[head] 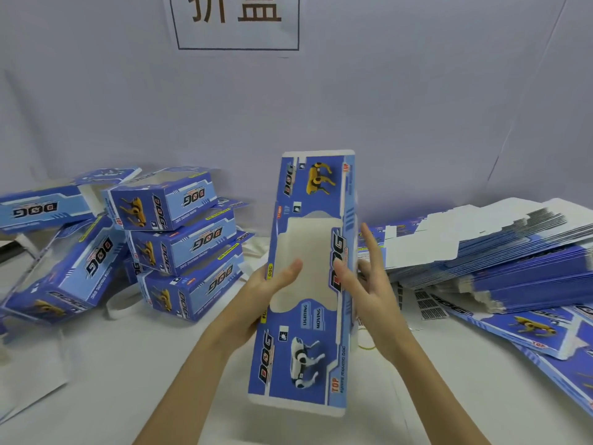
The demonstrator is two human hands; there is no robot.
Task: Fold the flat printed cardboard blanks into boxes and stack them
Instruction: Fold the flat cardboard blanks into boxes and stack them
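A long blue printed cardboard blank (305, 284) is held upright at centre, gripped at nine o'clock by the left hand (269, 284) and steadied by the right hand's (369, 277) straight fingers; squaring into a box seems next.

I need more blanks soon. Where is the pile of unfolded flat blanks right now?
In the head view, the pile of flat blanks lies on the table at the right, just beyond the right hand.
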